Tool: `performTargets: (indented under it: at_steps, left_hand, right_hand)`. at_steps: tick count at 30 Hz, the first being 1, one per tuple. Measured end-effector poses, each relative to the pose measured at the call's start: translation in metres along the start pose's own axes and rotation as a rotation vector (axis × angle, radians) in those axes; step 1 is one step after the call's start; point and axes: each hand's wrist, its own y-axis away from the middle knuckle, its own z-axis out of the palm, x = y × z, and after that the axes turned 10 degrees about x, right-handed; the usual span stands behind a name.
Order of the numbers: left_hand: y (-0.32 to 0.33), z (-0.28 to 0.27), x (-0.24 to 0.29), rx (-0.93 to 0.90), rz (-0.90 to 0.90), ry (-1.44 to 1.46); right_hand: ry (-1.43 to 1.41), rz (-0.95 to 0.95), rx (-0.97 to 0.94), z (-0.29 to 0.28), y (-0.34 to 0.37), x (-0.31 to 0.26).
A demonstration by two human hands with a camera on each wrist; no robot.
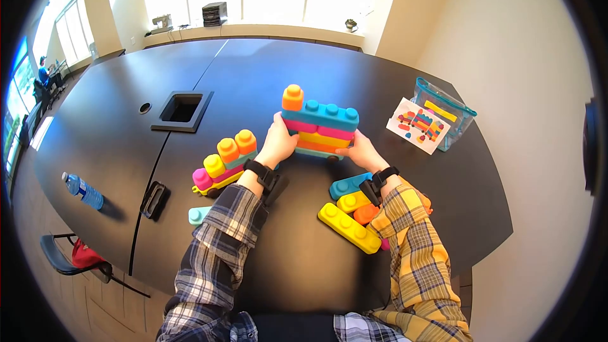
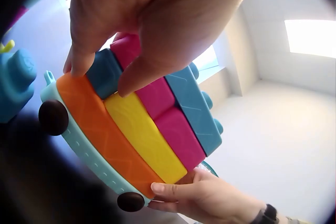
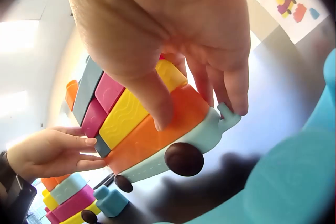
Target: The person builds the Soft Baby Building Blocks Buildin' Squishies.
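Observation:
Both hands hold a toy wagon built of stacked blocks, in front of the body. Its pale teal wheeled base carries orange, yellow, magenta and blue layers, with a single orange block on top at the left end. My left hand grips the left end, thumb on the near side at a small blue block. At the opposite end my right hand grips the wagon, its thumb against the orange layer. Dark wheels show under the base in both wrist views.
Left of the wagon stands a stepped block car on a yellow wheeled base. Loose blocks, among them a long yellow one and a blue one, lie by the right forearm. A picture card leans against a clear pouch. A bottle lies far left.

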Motion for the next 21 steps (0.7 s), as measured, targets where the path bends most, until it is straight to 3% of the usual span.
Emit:
performTargets:
  at_steps: [7, 21]
  left_hand:
    - [0.004, -0.007, -0.013, -0.100, -0.034, -0.049]
    - [0.016, -0.008, -0.018, -0.105, -0.013, 0.021]
  right_hand:
    - [0.023, 0.014, -0.098, 0.000, 0.001, 0.007]
    - [0.071, 0.002, -0.118, -0.006, -0.002, 0.015]
